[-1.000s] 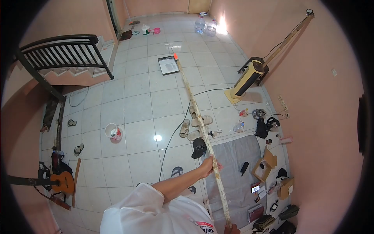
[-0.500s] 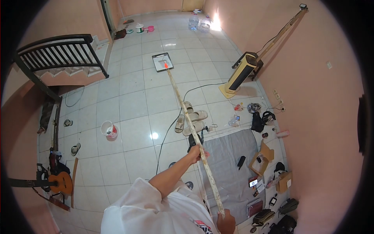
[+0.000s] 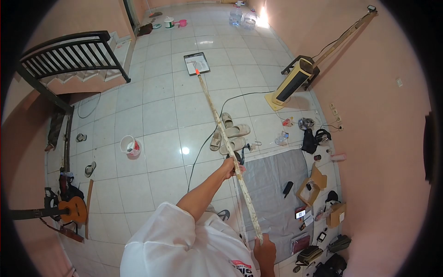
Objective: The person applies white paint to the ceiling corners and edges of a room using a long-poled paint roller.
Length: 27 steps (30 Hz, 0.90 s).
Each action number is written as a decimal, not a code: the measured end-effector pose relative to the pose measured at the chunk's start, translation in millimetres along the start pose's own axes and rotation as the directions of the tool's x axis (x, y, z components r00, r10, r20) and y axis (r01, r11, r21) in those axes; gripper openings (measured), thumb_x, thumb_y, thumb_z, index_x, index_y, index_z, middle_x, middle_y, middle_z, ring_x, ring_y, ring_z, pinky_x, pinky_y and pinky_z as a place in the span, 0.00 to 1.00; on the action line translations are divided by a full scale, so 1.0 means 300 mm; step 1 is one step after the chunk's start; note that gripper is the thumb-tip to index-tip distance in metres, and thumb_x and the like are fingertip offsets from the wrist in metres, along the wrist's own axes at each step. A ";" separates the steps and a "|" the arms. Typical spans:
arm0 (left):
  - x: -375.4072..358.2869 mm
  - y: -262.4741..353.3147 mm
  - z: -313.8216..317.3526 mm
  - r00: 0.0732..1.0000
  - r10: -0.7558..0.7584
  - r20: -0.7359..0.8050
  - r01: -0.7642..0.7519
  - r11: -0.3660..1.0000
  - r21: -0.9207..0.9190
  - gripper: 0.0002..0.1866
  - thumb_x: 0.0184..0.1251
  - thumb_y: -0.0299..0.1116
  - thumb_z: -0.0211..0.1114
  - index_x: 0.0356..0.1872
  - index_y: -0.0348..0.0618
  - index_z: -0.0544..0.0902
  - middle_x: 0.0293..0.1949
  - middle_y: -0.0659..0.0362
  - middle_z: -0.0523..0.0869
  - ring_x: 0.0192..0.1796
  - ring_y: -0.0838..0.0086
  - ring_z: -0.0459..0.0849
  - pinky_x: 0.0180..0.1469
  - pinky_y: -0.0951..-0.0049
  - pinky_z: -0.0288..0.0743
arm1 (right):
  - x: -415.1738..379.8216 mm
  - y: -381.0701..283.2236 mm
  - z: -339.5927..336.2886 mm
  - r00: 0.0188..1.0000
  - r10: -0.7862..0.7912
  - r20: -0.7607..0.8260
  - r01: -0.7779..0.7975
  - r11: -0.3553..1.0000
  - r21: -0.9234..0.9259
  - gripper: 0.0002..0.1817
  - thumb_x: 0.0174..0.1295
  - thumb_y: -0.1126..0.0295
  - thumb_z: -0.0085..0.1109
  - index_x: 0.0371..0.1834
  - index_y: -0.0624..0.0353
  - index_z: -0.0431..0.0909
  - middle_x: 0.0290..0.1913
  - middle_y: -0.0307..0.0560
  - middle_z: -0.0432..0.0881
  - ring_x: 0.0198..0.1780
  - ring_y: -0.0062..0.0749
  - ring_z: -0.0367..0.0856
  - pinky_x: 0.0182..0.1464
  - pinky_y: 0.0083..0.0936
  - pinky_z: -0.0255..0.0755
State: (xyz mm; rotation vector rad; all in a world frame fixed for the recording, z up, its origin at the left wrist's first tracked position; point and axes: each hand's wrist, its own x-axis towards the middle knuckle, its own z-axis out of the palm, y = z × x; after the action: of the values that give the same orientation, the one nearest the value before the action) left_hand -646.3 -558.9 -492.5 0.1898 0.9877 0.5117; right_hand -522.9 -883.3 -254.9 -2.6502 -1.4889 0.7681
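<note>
Pole (image 3: pixel 225 138), long, pale and flaking, is held in both bare hands of a person in a white shirt, seen from a camera on the head. The left hand (image 3: pixel 229 169) reaches forward and is closed around the shaft partway along; the right hand (image 3: pixel 265 250) grips the near end, low and close to the body. From the right hand the pole's long axis runs away across the white tiled floor (image 3: pixel 157 134), slanting ahead and to the left. An orange grip (image 3: pixel 197 72) at its far end lies over the near edge of a dark-rimmed tray (image 3: pixel 202 61) on the floor. The tray sits well ahead of both hands and to their left, with the left hand the nearer one. Whether the tool's head touches the tray's bottom is too small to tell. Sandals (image 3: pixel 238 130) lie beneath the pole's middle; a grey mat (image 3: pixel 272 180) spreads to the right, and a white bucket (image 3: pixel 130 147) stands well to the left.
</note>
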 end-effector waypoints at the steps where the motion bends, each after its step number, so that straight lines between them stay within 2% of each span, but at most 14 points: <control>1: 0.004 -0.001 -0.001 1.000 0.001 -0.003 -0.001 1.000 -0.005 0.21 0.77 0.44 0.36 0.45 0.34 0.70 0.39 0.41 0.83 0.37 0.57 0.89 0.34 0.61 0.87 | 0.007 -0.004 -0.007 1.000 0.011 0.017 -0.010 1.000 -0.012 0.16 0.64 0.56 0.58 0.41 0.58 0.74 0.26 0.68 0.81 0.33 0.69 0.80 0.35 0.57 0.72; 6: -0.002 -0.013 0.005 1.000 0.011 0.008 -0.010 1.000 -0.023 0.21 0.77 0.45 0.36 0.45 0.35 0.69 0.40 0.41 0.83 0.37 0.57 0.89 0.34 0.61 0.87 | 0.016 0.004 -0.016 0.996 0.032 0.081 -0.022 0.993 -0.113 0.16 0.65 0.57 0.56 0.44 0.59 0.73 0.29 0.64 0.82 0.34 0.65 0.82 0.35 0.54 0.73; 9: -0.009 -0.044 0.016 1.000 0.012 -0.013 -0.012 1.000 -0.014 0.25 0.79 0.48 0.33 0.50 0.33 0.68 0.40 0.41 0.83 0.37 0.58 0.89 0.34 0.62 0.87 | 0.001 0.032 -0.003 0.997 0.020 0.073 -0.011 0.992 -0.127 0.16 0.65 0.57 0.56 0.45 0.59 0.73 0.29 0.63 0.82 0.33 0.63 0.82 0.35 0.53 0.73; 10: -0.012 -0.060 0.027 1.000 0.004 -0.012 -0.004 1.000 -0.002 0.29 0.79 0.51 0.30 0.57 0.31 0.65 0.40 0.41 0.84 0.36 0.58 0.89 0.34 0.62 0.87 | -0.014 0.052 0.000 0.998 0.011 0.060 -0.003 0.992 -0.128 0.17 0.65 0.58 0.56 0.46 0.59 0.73 0.29 0.62 0.82 0.33 0.62 0.82 0.35 0.53 0.73; 13: -0.008 -0.158 0.035 1.000 -0.002 0.007 0.002 1.000 0.009 0.32 0.79 0.53 0.29 0.61 0.29 0.61 0.41 0.40 0.83 0.36 0.59 0.89 0.34 0.63 0.87 | -0.065 0.124 0.009 1.000 0.008 0.026 -0.005 0.993 -0.120 0.18 0.64 0.58 0.57 0.48 0.60 0.74 0.29 0.62 0.82 0.33 0.61 0.82 0.35 0.53 0.74; 17: -0.089 -0.279 0.093 0.998 -0.060 -0.010 0.060 0.998 0.006 0.27 0.79 0.49 0.32 0.57 0.32 0.63 0.43 0.40 0.83 0.38 0.55 0.89 0.35 0.60 0.87 | -0.151 0.247 0.003 1.000 -0.015 -0.026 0.014 0.999 -0.050 0.14 0.63 0.60 0.59 0.45 0.57 0.76 0.28 0.63 0.82 0.33 0.65 0.82 0.34 0.54 0.72; 21: -0.146 -0.385 0.130 0.992 -0.127 0.004 0.127 0.991 -0.044 0.23 0.79 0.48 0.36 0.55 0.37 0.67 0.42 0.44 0.84 0.39 0.55 0.89 0.37 0.57 0.87 | -0.216 0.319 -0.060 0.999 0.009 0.047 -0.009 1.000 -0.016 0.17 0.62 0.58 0.59 0.46 0.59 0.77 0.28 0.63 0.82 0.32 0.64 0.82 0.34 0.53 0.73; 22: -0.155 -0.396 0.134 0.991 -0.134 -0.015 0.134 0.991 -0.023 0.21 0.79 0.48 0.39 0.50 0.41 0.72 0.39 0.49 0.84 0.39 0.59 0.89 0.41 0.58 0.87 | -0.216 0.332 -0.060 0.999 0.004 0.046 -0.003 1.000 -0.015 0.17 0.62 0.58 0.59 0.46 0.59 0.77 0.27 0.63 0.82 0.32 0.64 0.82 0.34 0.54 0.73; 25: -0.171 -0.381 0.133 0.994 -0.095 -0.051 0.100 0.989 0.111 0.21 0.80 0.48 0.40 0.49 0.43 0.75 0.42 0.53 0.83 0.45 0.61 0.87 0.50 0.58 0.82 | -0.174 0.352 -0.004 0.999 -0.007 0.038 0.007 1.000 -0.001 0.14 0.63 0.60 0.59 0.45 0.57 0.77 0.27 0.64 0.82 0.32 0.65 0.81 0.33 0.54 0.72; 26: -0.168 -0.366 0.131 0.995 -0.071 -0.064 0.078 0.990 0.117 0.17 0.79 0.45 0.44 0.46 0.45 0.76 0.39 0.57 0.83 0.42 0.67 0.86 0.49 0.61 0.82 | -0.139 0.353 0.020 0.999 -0.015 0.033 0.015 1.000 0.001 0.13 0.63 0.60 0.59 0.44 0.56 0.77 0.27 0.64 0.81 0.32 0.66 0.81 0.33 0.54 0.72; 27: -0.150 -0.359 0.120 0.997 -0.037 -0.065 0.046 0.989 0.141 0.16 0.78 0.44 0.45 0.46 0.45 0.76 0.39 0.58 0.83 0.41 0.67 0.86 0.48 0.61 0.83 | -0.105 0.345 0.035 0.999 -0.042 0.014 0.041 0.999 0.035 0.13 0.63 0.60 0.59 0.44 0.56 0.77 0.27 0.65 0.81 0.33 0.66 0.81 0.33 0.54 0.72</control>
State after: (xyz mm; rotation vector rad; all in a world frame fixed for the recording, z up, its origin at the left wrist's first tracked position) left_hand -601.3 -671.7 -480.1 0.2823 1.0878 0.4113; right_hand -457.9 -967.8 -275.9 -2.5863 -1.5145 0.8045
